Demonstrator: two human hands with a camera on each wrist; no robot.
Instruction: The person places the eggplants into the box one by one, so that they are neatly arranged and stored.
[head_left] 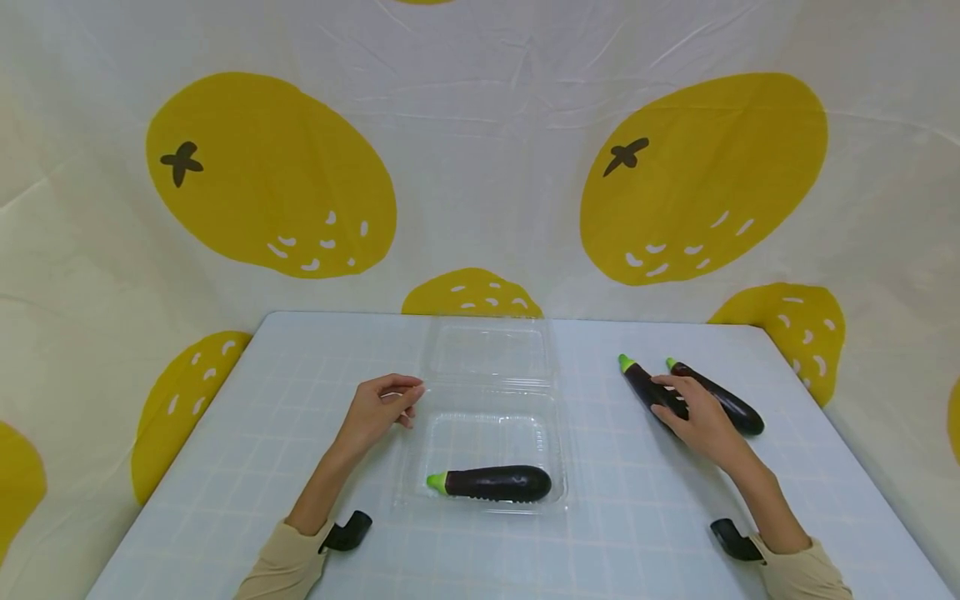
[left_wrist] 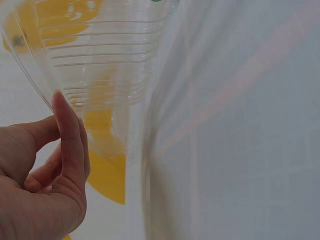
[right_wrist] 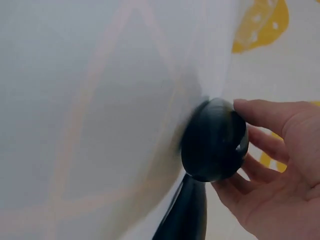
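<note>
In the head view, a clear plastic clamshell container [head_left: 487,437] lies opened out, its lid [head_left: 491,350] folded back away from me. One dark eggplant [head_left: 498,483] with a green tip lies across its near part. My left hand [head_left: 382,408] pinches the container's left rim near the hinge; in the left wrist view its fingertips [left_wrist: 60,102] meet that edge. To the right, my right hand [head_left: 697,417] grips a second eggplant [head_left: 643,385] between thumb and fingers. The right wrist view shows this eggplant's rounded end [right_wrist: 215,142] within the hand. A third eggplant [head_left: 731,407] lies just right of it.
A pale checked cloth covers the table [head_left: 622,533]. Behind it hangs a white curtain [head_left: 487,167] with big yellow fruit prints. Black wrist devices sit at the left cuff [head_left: 348,531] and right cuff [head_left: 735,540].
</note>
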